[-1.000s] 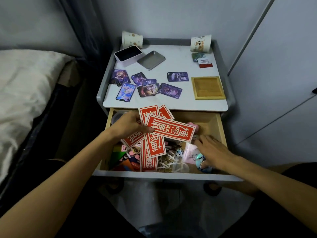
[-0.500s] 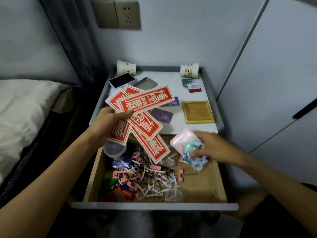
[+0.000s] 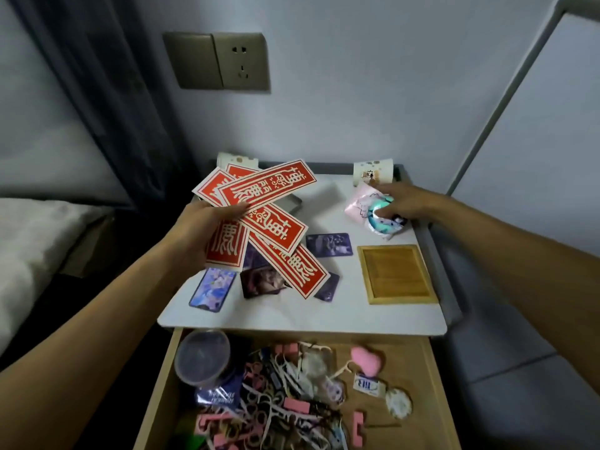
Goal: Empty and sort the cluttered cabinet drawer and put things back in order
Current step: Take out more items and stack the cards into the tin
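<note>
Landmark: wooden tray (image 3: 397,274), lying flat on the right side of the white counter (image 3: 292,313).

- Left hand (image 3: 201,235): well left of the tray, raised over the counter. Fingers clamped on a fan of red paper slips (image 3: 269,222) with pale printed characters. The thumb is on top and the slips splay out toward the tray, with the lowest end stopping short of its near-left corner.
- Right hand (image 3: 409,203): just behind the tray, near the counter's back right. Fingers curled over a pink packet (image 3: 357,206) and a teal round badge (image 3: 378,211), gripping both. Can't tell whether the bundle touches the counter.
- Paper cup (image 3: 373,172): on its side behind the tray, just beyond the right hand. A second cup (image 3: 237,159) is far back-left of the tray, mostly hidden by the slips.
- Picture cards: one purple card (image 3: 329,245) is just left of the tray's far corner. A blue card (image 3: 212,289), a dark card (image 3: 261,282) and another purple one (image 3: 331,287) lie left of the tray, partly under the slips.
- Drawer (image 3: 412,358): pulled open, in front of and below the tray, and cluttered.
  - Clear round tub (image 3: 201,357) at its left.
  - Tangle of floss picks and pink clips (image 3: 285,391) in the middle.
  - Pink heart-shaped piece (image 3: 367,360), small white sachet (image 3: 367,384) and pale round disc (image 3: 398,404) nearest below the tray.
- Wall socket (image 3: 242,61): high on the wall, behind and left of the tray.
- Bed (image 3: 39,241): far left of the tray.
</note>
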Motion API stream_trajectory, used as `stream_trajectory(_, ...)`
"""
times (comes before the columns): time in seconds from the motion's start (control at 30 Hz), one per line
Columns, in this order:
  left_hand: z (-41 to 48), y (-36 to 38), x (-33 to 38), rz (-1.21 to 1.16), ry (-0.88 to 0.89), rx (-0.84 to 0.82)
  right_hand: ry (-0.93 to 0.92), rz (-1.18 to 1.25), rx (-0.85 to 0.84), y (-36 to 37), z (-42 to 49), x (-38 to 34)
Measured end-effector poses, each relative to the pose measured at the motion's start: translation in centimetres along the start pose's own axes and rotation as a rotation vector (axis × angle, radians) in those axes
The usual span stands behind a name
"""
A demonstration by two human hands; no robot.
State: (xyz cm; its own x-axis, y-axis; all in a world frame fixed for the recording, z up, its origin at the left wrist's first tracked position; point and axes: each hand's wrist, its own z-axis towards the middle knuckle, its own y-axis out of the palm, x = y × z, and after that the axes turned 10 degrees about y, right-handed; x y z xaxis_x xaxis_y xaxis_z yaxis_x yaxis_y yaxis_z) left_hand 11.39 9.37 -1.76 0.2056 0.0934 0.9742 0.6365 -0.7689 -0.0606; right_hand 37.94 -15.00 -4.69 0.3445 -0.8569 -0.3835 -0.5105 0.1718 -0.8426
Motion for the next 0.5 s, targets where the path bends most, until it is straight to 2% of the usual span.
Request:
stream_trajectory(0.1, 0.8, 0.7, -0.3, 0.008, -0.009, -0.032, -0.028, -0.032, -0.079, 0.2, 1.0, 0.5)
stream_trajectory(0.2, 1.0, 1.2, -0.7, 0.008, -0.011, -0.058, -0.043, -0.206, -0.169, 0.4, 0.6, 0.6)
stream_trajectory(0.4, 1.2, 1.6, -0.8, 0.007, -0.001, -0.06, -0.079, -0.327, 0.12, 1.1, -0.4, 0.7)
stream_trajectory(0.5, 1.6, 1.7, -0.6, 0.002, -0.002, -0.053, -0.161, -0.21, 0.214, 1.7, -1.2, -0.1)
